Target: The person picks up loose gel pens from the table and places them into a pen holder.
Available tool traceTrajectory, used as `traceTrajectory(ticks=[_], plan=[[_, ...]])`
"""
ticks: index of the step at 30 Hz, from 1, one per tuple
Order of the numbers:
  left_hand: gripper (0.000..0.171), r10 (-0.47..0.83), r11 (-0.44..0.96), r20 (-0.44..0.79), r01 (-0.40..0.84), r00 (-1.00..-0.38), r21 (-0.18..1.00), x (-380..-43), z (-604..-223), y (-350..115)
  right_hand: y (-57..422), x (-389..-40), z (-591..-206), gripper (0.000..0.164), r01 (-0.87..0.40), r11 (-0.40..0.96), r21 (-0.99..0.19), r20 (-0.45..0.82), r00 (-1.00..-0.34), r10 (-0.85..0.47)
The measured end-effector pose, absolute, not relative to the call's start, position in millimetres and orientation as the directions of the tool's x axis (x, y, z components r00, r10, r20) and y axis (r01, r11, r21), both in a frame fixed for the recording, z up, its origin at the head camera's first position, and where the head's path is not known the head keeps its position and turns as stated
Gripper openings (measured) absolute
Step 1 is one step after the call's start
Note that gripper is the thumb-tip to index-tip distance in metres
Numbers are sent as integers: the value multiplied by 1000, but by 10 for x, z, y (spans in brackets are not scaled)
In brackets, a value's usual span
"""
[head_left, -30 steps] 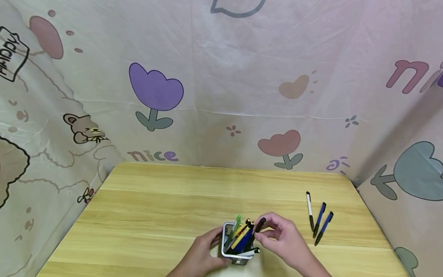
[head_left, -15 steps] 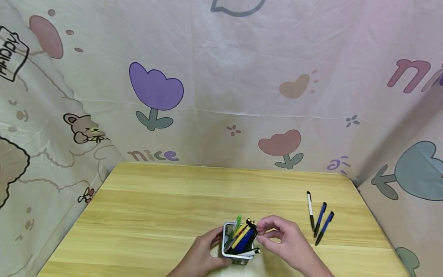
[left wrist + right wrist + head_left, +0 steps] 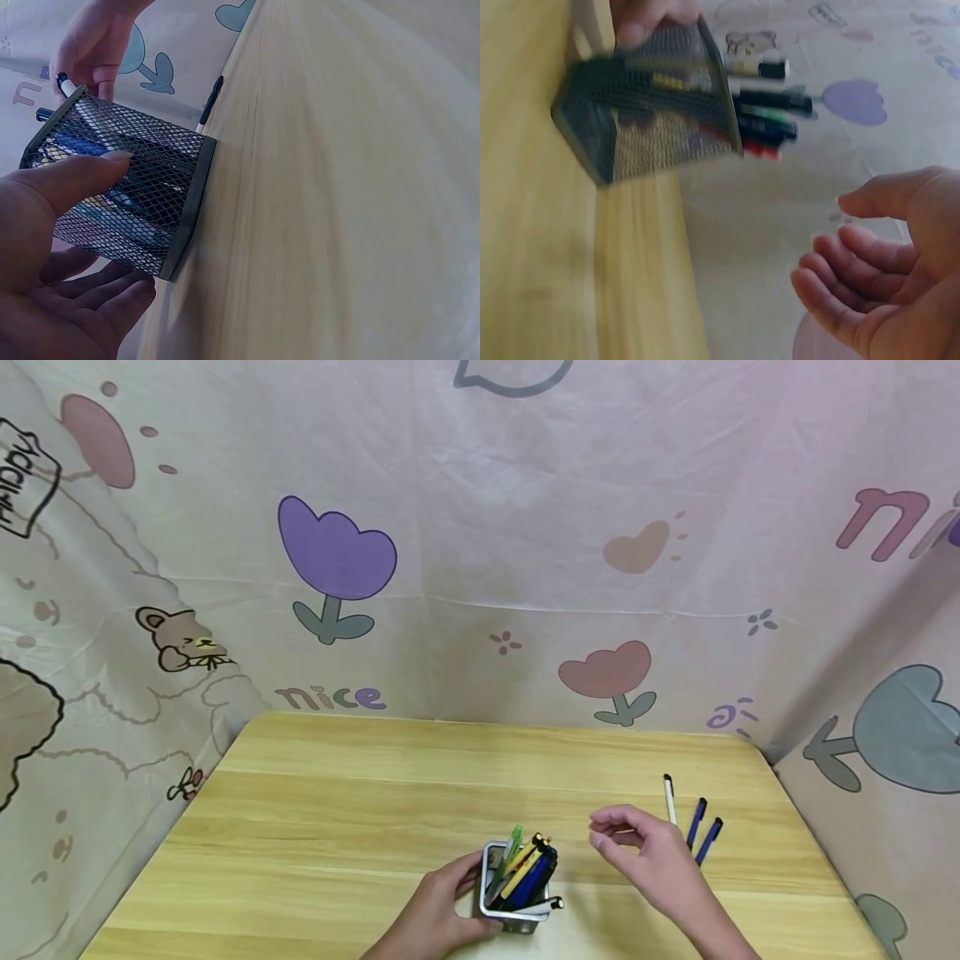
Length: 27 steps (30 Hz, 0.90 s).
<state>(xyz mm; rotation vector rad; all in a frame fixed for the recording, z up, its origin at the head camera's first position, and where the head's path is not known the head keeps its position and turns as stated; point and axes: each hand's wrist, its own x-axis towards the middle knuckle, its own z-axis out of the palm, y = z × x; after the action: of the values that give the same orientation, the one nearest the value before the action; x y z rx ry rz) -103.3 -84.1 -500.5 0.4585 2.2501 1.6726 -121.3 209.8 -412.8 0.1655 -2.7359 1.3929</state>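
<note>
My left hand [image 3: 438,906] grips a black mesh pen holder [image 3: 161,202] at the table's near side, thumb against one wall and fingers against another. Several pens stand in it: a green pen [image 3: 515,843], a yellow pen [image 3: 521,878], blue and black ones bunched together, and a white pen [image 3: 536,908] leaning low over the front right corner. To the right of the holder, my right hand [image 3: 652,853] hovers with loosely bent fingers and nothing between them. In the right wrist view the holder [image 3: 667,146] is blurred and apart from that hand.
On the right of the wooden table [image 3: 337,810] lie a white pen [image 3: 670,800] and two blue pens, one blue pen [image 3: 697,820] left of the other blue pen [image 3: 709,841]. My right hand and wrist partly cover them. A printed cloth [image 3: 480,543] hangs behind and beside the table.
A black pen held by my right hand has gone down into the holder and been let go. The right hand has moved away to the right. My left hand stays on the holder.
</note>
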Motion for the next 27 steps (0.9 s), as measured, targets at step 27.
traceTrajectory(ticks=[27], plan=[[88, 428, 273, -82, 42, -900, 961, -1044, -4987, -839, 2876, -1992, -4503, 47, 84, 837, -540, 30, -992, 119]])
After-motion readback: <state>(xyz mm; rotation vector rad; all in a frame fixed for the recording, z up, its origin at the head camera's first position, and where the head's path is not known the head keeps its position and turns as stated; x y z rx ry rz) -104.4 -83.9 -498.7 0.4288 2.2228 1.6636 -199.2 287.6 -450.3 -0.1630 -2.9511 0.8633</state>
